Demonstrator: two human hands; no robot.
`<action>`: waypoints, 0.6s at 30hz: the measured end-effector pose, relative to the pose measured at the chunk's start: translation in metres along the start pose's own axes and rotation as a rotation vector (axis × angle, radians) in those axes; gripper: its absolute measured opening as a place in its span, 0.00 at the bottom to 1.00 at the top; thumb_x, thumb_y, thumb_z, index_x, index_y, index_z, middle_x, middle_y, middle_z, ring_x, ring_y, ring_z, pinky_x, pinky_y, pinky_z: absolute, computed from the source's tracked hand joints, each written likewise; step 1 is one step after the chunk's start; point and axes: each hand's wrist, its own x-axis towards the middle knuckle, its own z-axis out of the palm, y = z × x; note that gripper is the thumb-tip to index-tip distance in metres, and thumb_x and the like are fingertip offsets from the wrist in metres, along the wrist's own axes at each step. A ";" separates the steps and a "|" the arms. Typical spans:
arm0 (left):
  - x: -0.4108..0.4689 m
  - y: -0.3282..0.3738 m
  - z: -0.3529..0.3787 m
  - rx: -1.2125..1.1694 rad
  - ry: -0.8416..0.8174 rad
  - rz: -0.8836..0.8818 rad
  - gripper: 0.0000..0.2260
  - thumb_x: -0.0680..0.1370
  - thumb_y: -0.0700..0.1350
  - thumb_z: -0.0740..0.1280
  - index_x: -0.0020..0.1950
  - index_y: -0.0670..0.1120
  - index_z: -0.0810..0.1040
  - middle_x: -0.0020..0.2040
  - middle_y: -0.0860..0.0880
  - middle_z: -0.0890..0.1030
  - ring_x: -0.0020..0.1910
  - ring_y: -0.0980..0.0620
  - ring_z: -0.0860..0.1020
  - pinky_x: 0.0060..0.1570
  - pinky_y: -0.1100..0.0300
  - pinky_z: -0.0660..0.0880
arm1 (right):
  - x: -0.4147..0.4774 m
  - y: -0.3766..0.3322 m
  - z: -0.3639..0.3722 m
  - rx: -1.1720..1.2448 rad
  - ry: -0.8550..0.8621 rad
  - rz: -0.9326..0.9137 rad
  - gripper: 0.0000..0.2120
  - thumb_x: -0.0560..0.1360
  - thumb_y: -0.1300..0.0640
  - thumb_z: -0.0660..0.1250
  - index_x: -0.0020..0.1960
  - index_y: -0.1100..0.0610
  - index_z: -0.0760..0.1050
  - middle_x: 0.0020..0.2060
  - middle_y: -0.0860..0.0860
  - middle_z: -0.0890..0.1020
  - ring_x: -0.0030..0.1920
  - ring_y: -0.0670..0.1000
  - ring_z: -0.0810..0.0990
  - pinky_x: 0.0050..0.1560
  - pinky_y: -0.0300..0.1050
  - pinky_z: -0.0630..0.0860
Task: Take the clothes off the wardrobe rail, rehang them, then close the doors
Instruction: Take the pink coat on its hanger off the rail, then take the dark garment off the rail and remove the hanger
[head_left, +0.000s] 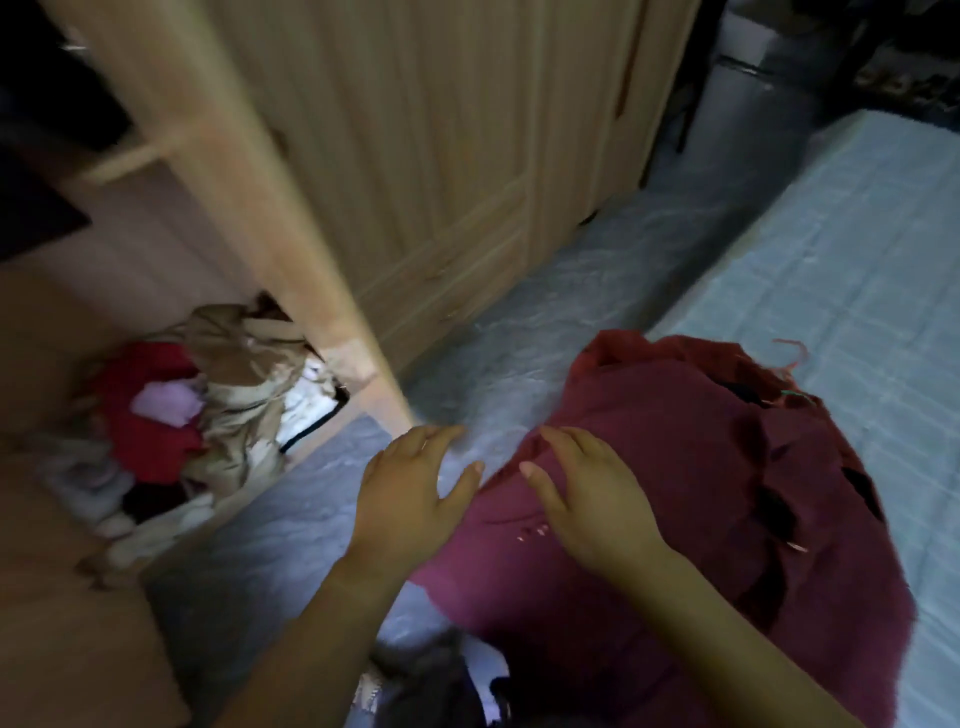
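Both hands open, left hand (410, 483) over floor, right hand (587, 499) flat on maroon garment (675, 467) at bed edge (852, 270); rehanging pending, wardrobe door (249, 171) open.

A home bedroom: pine wardrobe (415, 156) beside a bed (857, 291).

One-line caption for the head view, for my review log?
Both open hands, left hand and right hand, reach over a maroon garment on the bed beside the open wardrobe.

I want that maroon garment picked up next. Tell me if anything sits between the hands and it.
Nothing visible does. The right hand lies spread on the maroon garment, and the left hand is open at its edge.
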 end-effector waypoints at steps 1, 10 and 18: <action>-0.007 -0.022 -0.017 0.001 0.025 -0.035 0.29 0.73 0.67 0.51 0.66 0.53 0.73 0.63 0.52 0.76 0.63 0.49 0.73 0.63 0.51 0.69 | 0.008 -0.027 0.009 0.011 0.001 -0.051 0.25 0.75 0.42 0.55 0.60 0.60 0.75 0.52 0.56 0.80 0.50 0.58 0.79 0.52 0.52 0.77; -0.054 -0.214 -0.208 0.129 0.341 -0.236 0.27 0.73 0.66 0.53 0.62 0.53 0.76 0.59 0.50 0.79 0.58 0.47 0.77 0.57 0.49 0.73 | 0.083 -0.298 0.095 0.096 0.023 -0.511 0.23 0.75 0.43 0.55 0.56 0.59 0.77 0.48 0.55 0.82 0.46 0.58 0.80 0.45 0.47 0.77; -0.043 -0.295 -0.392 0.298 0.612 -0.295 0.27 0.74 0.65 0.54 0.67 0.51 0.71 0.63 0.48 0.76 0.61 0.44 0.74 0.57 0.51 0.71 | 0.177 -0.502 0.084 0.174 0.179 -0.812 0.27 0.75 0.41 0.54 0.60 0.59 0.76 0.54 0.56 0.80 0.54 0.57 0.78 0.51 0.49 0.77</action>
